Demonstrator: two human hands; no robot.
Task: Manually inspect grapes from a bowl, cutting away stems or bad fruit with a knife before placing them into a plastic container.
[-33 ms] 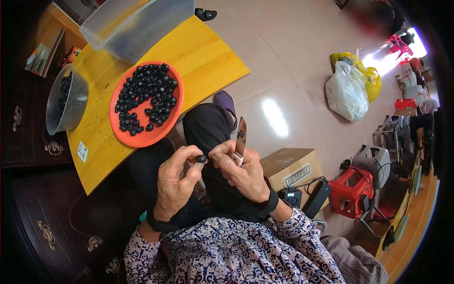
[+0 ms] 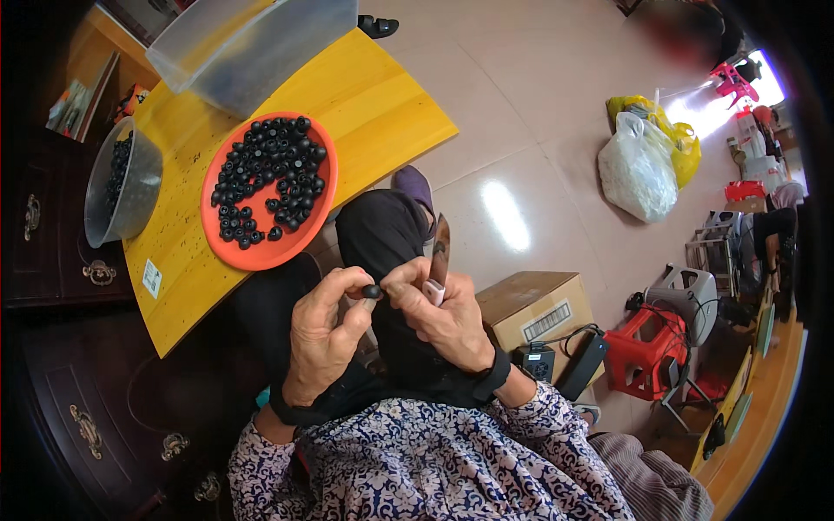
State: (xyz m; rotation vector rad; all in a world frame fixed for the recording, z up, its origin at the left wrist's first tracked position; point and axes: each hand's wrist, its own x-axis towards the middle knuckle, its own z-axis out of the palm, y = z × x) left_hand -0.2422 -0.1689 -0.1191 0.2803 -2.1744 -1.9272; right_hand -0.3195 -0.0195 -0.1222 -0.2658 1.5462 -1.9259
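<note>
Between the thumb and forefinger of my left hand (image 2: 326, 334) is a small black rounded piece (image 2: 371, 292). My right hand (image 2: 445, 319) is closed round the pale handle of a small knife (image 2: 441, 252), whose brownish blade points up and away from me. The fingertips of my right hand are right beside the black piece; whether they touch it I cannot tell. Ahead and to the left, an orange-red plate (image 2: 228, 247) holds many similar black pieces (image 2: 274, 165). It rests on a yellow wooden table (image 2: 382, 95).
A clear round tub (image 2: 143, 195) with more black pieces stands on the table's left, and a large clear bin (image 2: 261, 61) at its far side. To my right are a cardboard box (image 2: 530, 300), a red stool (image 2: 647, 352) and filled plastic bags (image 2: 638, 169). Dark drawers (image 2: 87, 382) stand left.
My right hand and the knife have shifted very slightly left. My left hand still pinches the black piece, nearly unmoved.
</note>
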